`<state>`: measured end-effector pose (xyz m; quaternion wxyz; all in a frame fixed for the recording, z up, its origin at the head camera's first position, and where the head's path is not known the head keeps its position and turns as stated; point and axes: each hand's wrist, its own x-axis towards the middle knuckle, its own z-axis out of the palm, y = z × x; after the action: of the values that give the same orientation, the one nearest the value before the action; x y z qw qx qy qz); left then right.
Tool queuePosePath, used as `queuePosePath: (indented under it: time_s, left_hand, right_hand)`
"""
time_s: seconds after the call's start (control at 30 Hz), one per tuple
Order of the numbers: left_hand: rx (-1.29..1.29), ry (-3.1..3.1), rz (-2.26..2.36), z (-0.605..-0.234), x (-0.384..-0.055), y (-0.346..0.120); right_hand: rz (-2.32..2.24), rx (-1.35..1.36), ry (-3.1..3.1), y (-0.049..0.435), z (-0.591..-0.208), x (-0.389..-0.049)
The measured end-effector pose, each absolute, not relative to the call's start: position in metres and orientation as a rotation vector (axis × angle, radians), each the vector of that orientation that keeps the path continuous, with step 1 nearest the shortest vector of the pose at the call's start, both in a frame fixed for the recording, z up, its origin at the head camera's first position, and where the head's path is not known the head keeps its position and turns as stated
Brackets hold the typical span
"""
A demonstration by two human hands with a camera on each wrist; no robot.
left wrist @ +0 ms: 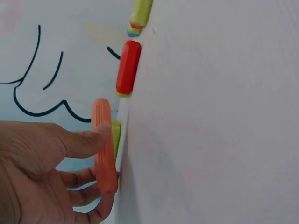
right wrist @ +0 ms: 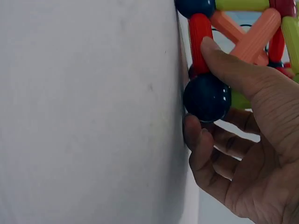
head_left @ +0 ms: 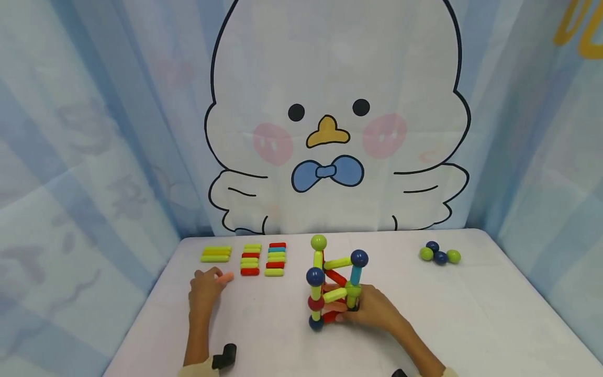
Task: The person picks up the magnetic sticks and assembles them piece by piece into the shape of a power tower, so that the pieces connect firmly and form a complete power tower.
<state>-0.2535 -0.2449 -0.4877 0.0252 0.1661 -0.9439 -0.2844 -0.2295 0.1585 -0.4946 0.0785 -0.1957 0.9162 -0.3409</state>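
Over the counter (head_left: 264, 327), left hand (head_left: 204, 292) pinched an orange rod (left wrist: 105, 170); right hand (head_left: 374, 310) gripped the ball-and-rod frame (head_left: 335, 295) low (steadiest there, imo).

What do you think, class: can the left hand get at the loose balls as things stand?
Probably not directly: the left hand pinches an orange rod, and the ball-and-rod structure, held by the right hand, stands between it and the loose balls.

A ribbed orange rod (left wrist: 106, 166) is held well left of an upright, multicoloured ball-and-rod frame (head_left: 334, 295).
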Motion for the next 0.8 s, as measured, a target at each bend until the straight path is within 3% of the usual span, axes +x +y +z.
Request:
queuePosePath:
  time_s: [0.3,0.53,0.8]
  left_hand:
    - [0.104,-2.681,-1.526,-0.446,-0.251,-0.204]
    - [-0.209,-2.444,-2.105,-0.413,-0.233,-0.152]
    - [-0.324,-2.426,-2.051,-0.417,-0.217,-0.106]
  right_hand:
    - [-1.126,-0.285,2.950,0.134,-0.496,-0.228]
    - [-1.154,-0.249,2.892,0.126,-0.489,-0.221]
    - [-1.117,-0.305,2.875,0.121,-0.488,-0.213]
